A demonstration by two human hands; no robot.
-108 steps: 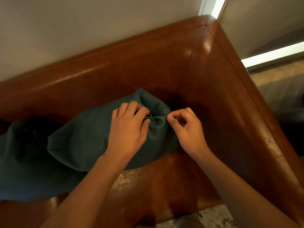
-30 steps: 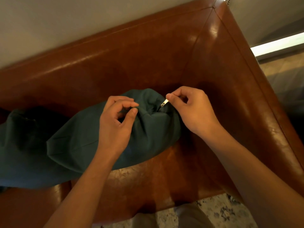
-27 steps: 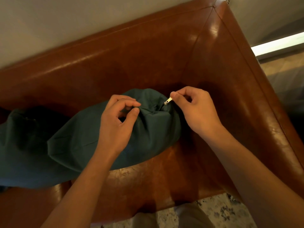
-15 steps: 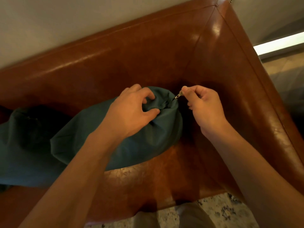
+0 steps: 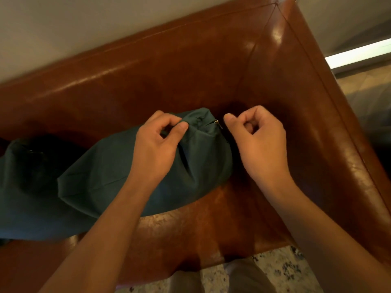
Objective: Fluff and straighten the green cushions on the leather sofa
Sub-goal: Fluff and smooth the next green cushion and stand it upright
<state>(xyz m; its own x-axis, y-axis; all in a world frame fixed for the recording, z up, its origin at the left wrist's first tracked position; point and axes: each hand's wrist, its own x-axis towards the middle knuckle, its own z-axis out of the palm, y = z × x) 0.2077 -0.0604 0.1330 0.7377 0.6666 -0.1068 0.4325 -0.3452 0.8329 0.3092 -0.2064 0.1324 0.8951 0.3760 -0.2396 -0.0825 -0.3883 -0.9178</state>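
A dark green cushion (image 5: 105,176) lies on the brown leather sofa (image 5: 211,225), its end pointing into the corner. My left hand (image 5: 156,146) pinches a fold of the cushion's fabric near that end, thumb against fingers. A small metal zipper pull (image 5: 218,124) hangs at the cushion's tip. My right hand (image 5: 260,142) hovers just right of the pull with its fingers curled and a small gap between thumb and pull; it holds nothing. A second green cushion (image 5: 25,197) lies at the far left, partly under the first.
The sofa's backrest (image 5: 148,77) runs along a pale wall, and the right armrest (image 5: 338,123) closes off the corner. A speckled rug (image 5: 285,269) and my trouser leg (image 5: 243,278) show below the seat's front edge.
My right hand pulled the zipper pull toward the cushion's tip and has now let go of it. My left hand shifted its pinch up along the fabric toward the tip.
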